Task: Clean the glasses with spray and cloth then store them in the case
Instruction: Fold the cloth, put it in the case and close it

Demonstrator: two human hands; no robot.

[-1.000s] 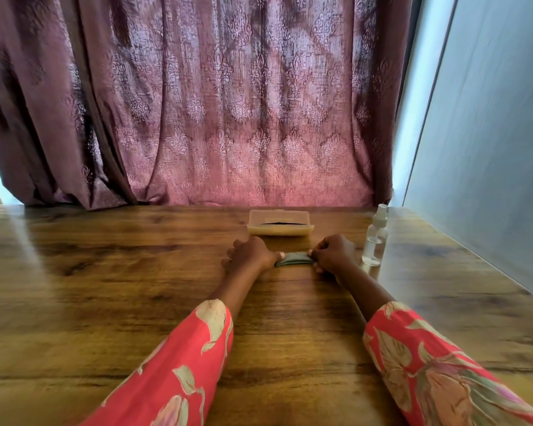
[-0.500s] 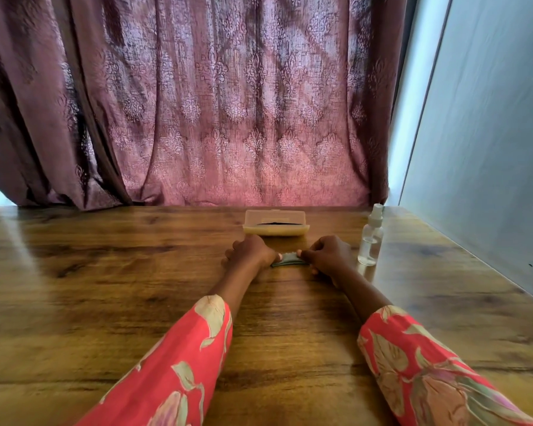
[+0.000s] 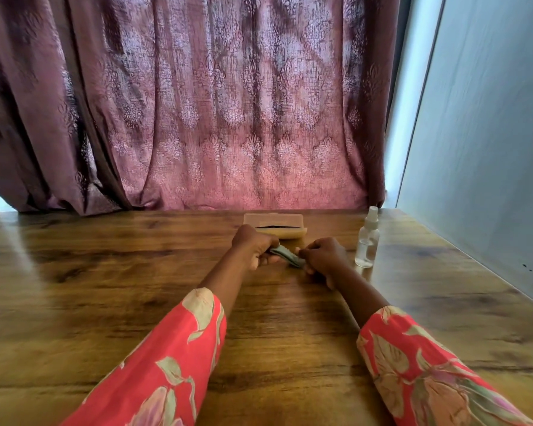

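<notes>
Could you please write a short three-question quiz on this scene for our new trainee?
1. True or false: the spray bottle stands upright on the table, to the right of the right hand.
2. What do the left hand and the right hand grip between them? A) the bottle B) the folded cloth C) the case
3. Fill in: the case lies just beyond the hands, in front of the ____.

Key: 1 true; 2 B; 3 curtain.
</notes>
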